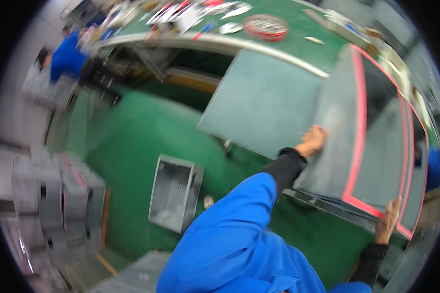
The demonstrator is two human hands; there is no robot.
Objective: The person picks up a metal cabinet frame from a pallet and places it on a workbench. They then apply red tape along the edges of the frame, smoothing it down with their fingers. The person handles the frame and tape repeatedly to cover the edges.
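A large grey metal box (335,117) with pink strips round its open front rests tilted at the right. My left hand (314,140) is closed at the box's left edge, its fingers curled against the metal. At the lower front corner, my right hand (388,222) grips the pink-edged rim. Both arms are in blue sleeves with dark cuffs. A flat grey panel-like surface (264,100) lies just left of the box, close to my left hand. Part of the picture is smeared by motion.
A green-topped workbench (298,49) along the back carries a red-rimmed round dish (266,27) and loose tools. An open grey box (171,195) stands on the green floor. Grey boxes (76,195) are stacked at left. A person in blue (68,56) is at the far left.
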